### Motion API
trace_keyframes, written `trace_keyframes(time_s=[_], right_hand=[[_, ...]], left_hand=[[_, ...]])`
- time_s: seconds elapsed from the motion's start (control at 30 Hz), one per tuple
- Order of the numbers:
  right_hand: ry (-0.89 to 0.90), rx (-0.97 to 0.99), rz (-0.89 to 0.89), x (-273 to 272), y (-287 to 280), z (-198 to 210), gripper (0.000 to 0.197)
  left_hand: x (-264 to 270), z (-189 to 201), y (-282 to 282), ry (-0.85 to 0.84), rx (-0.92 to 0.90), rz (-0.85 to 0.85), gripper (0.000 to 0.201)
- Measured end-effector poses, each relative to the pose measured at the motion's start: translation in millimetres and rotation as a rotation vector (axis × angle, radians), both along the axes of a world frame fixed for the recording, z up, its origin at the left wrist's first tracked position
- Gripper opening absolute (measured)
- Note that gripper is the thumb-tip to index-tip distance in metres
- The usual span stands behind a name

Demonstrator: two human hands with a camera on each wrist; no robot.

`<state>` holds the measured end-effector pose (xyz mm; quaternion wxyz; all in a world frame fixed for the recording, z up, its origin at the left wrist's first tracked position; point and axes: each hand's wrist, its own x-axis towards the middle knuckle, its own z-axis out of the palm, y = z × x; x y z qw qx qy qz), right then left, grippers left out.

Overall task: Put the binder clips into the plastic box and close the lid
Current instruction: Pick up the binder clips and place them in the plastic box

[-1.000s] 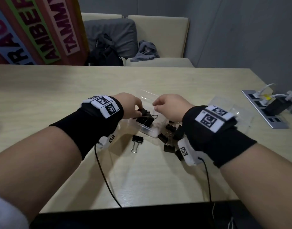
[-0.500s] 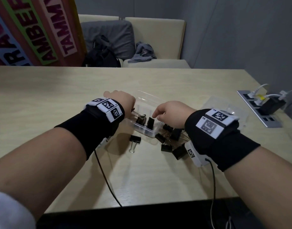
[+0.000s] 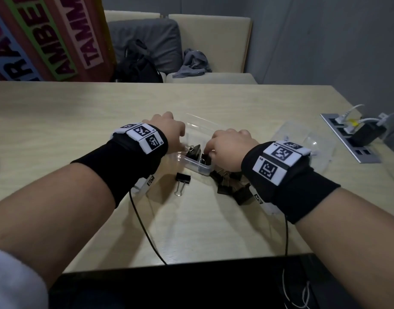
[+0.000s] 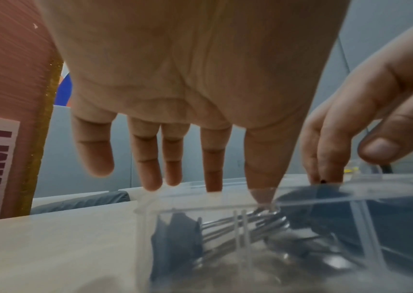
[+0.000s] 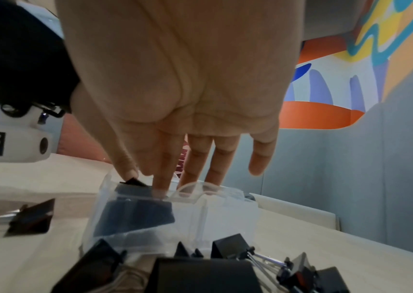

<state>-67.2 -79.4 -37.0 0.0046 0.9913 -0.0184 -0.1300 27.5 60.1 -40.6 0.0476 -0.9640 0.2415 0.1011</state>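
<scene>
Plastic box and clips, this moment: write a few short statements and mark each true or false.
1. The plastic box is open, with no lid on it. True.
2. Every binder clip is already in the box. False: a single clip lies on the table in front of the box, and a pile of clips lies under the right wrist.
3. The right hand pinches a black clip at the box's rim. True.
4. The left hand grips a clip. False: its fingers are spread and hold nothing.
5. The box holds no clips. False: black clips lie inside it.
</scene>
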Motion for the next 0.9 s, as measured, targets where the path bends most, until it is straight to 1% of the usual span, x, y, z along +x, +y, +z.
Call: trace_keyframes(time_s=[0.1,0.2,0.23,0.27,0.3,0.33,0.4,0.47,0.53,0.63,0.7,0.77,0.8,0.9], right_hand=[[-0.068,0.105,-0.051,-9,-7,5,0.034],[-0.163,0.249,-0.12,-22,-18,13,0.025],[-0.169,0.253,-0.145,-28,-23,17,0.02],[-0.138,0.221,-0.173,-33,-28,21,0.015],[-0.064,0.165,-0.199,-39,-32,24,0.016],[0.033,0.105,-0.217,-45,-35,26,0.021],[0.191,0.033,-0.236,-59,-36,22,0.038],[0.227,0.032,-0.258,-72,-34,9,0.057],[0.208,0.068,-0.296,-84,-29,-7,0.065],[0.145,0.133,-0.375,-93,-31,-20,0.063],[0.155,0.137,-0.412,-94,-36,-19,0.061],[0.181,0.122,-0.423,-95,-43,-16,0.059],[0.192,0.112,-0.426,-95,-46,-14,0.058],[0.237,0.062,-0.419,-97,-55,-6,0.055]], left_hand=[[-11,7,-6,-0.045,-0.041,-0.038,0.038],[-27,14,-12,-0.014,-0.107,-0.166,0.028],[-35,15,-15,0.019,-0.118,-0.222,0.024],[-44,16,-17,0.058,-0.113,-0.278,0.021],[-54,16,-21,0.1,-0.086,-0.332,0.02],[-64,15,-24,0.137,-0.046,-0.382,0.021],[-80,10,-33,0.171,0.036,-0.459,0.024],[-87,6,-44,0.149,0.072,-0.488,0.027],[-88,4,-53,0.124,0.07,-0.473,0.03],[-83,3,-69,0.056,0.038,-0.462,0.033],[-80,1,-80,-0.006,0.009,-0.478,0.042],[-80,-3,-90,-0.035,0.067,-0.529,0.052],[-81,-6,-93,-0.052,0.106,-0.55,0.053],[-83,-12,-102,-0.118,0.13,-0.58,0.036]])
